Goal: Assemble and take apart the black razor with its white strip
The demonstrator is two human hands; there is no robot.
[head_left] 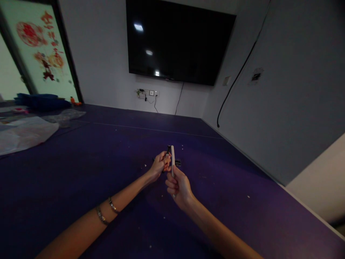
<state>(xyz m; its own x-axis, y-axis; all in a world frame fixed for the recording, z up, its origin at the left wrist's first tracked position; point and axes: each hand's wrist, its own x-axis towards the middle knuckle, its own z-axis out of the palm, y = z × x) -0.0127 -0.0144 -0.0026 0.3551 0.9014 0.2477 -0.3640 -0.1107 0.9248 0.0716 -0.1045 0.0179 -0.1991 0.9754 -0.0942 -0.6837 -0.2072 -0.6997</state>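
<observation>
My left hand (160, 165) is closed around a small dark-tipped hand tool (168, 149). Its exact kind is hard to make out, as the fingers cover most of it. My right hand (181, 185) grips a narrow white strip (173, 154) that stands up from between thumb and fingers, with its lower part hidden in the palm. The tip of the tool is beside the strip's upper end; whether they touch, I cannot tell. Behind the strip, a small black item (177, 163) lies on the purple surface (121, 201).
White crumbs are scattered over the surface. Clear plastic wrapping (64, 116), a white sheet (29, 135) and dark blue cloth (43, 101) lie at the left. A black cable (238, 75) hangs on the right wall; a television (180, 41) hangs ahead.
</observation>
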